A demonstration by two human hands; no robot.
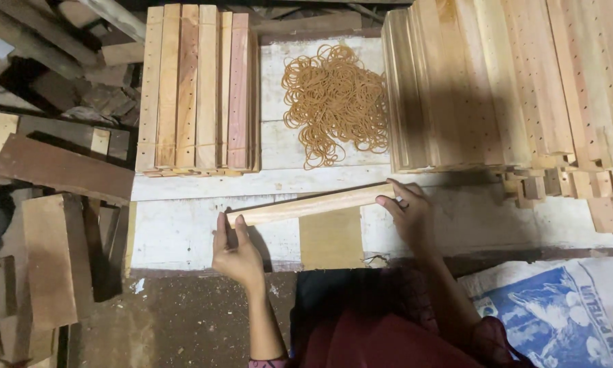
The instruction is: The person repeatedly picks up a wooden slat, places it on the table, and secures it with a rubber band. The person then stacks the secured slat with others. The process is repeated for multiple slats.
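**Head view: wooden slat held at both ends**

Head camera looks down on a pale wooden slat point(311, 204), slightly tilted, lying across the white bench point(177, 232). Left hand point(236, 253) clamps the slat's left end, fingers point(221, 232) curled up around it. Right hand point(410, 217) grips the right end, fingers point(390, 200) pinched on the wood.

Beyond the fingers, between both hands: heap of tan rubber bands point(333, 102). Beyond the left hand: bundle of drilled slats point(197, 88). Beyond the right hand: bigger stack of slats point(497, 82), small offcut blocks point(545, 182) at its near edge. Blue-and-white sack point(558, 313) beside the right forearm. Scrap planks point(47, 170) well left.
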